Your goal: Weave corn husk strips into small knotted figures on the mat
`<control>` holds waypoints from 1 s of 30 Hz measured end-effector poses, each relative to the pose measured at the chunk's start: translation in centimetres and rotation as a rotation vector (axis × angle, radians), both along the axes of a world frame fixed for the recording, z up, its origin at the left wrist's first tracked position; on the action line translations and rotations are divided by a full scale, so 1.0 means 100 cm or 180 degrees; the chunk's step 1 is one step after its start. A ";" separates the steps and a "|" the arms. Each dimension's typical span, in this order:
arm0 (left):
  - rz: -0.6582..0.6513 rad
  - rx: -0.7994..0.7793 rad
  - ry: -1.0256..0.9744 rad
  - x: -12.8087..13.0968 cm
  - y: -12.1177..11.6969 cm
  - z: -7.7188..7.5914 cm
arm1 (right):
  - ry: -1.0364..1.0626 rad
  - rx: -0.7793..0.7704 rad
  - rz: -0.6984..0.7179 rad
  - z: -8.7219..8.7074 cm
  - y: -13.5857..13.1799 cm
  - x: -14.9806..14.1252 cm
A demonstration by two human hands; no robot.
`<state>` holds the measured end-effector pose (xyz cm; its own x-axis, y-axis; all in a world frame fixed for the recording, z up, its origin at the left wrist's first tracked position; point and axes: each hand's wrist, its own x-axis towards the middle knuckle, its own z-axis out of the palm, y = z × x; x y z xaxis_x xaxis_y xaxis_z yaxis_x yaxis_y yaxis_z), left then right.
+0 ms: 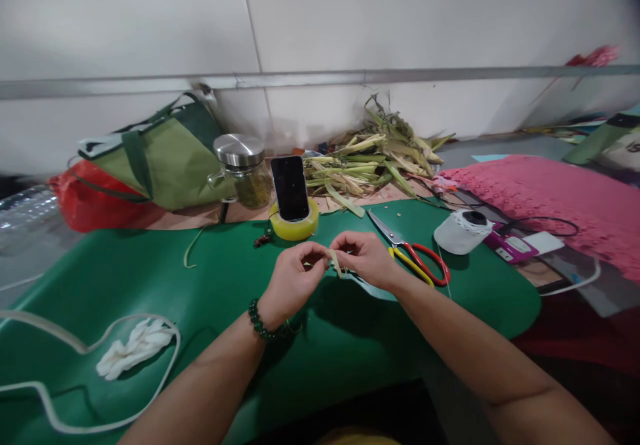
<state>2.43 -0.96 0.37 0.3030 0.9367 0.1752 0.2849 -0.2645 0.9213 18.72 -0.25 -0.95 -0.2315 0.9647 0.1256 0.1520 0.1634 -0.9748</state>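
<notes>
My left hand [295,275], with a dark green bead bracelet [260,322] at the wrist, pinches one side of a small pale plant strip [335,263]. My right hand [367,258] is closed on the strip's other side, so the fingertips of both hands nearly meet. The strip looks like a piece of dried leaf or husk. Below my right hand lies a pale blue sheet [373,290], partly hidden by it. Just to the right, scissors [420,262] with red and yellow handles rest on the green mat [220,392].
Behind my hands, a phone [290,188] leans upright at a yellow tape roll [295,226]. A pile of leaves and stalks [380,152] lies by the wall. A glass jar [245,175] stands left, a white thread spool [463,232] right. A white cable [170,358] loops around crumpled tissue [137,348].
</notes>
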 end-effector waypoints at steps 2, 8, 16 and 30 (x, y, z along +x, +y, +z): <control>0.0020 -0.0026 -0.0063 0.000 0.000 -0.001 | 0.0137 -0.0174 0.0057 -0.001 0.001 0.000; 0.0065 -0.0021 0.0012 -0.001 0.001 0.000 | 0.0219 -0.0519 0.0315 -0.001 0.005 0.005; -0.0053 -0.0857 -0.0483 -0.004 0.006 0.001 | 0.0053 -0.0021 0.0251 0.004 -0.001 0.003; 0.0069 -0.0072 -0.0231 -0.002 0.003 -0.003 | 0.0345 -0.0671 0.0034 0.002 0.003 0.003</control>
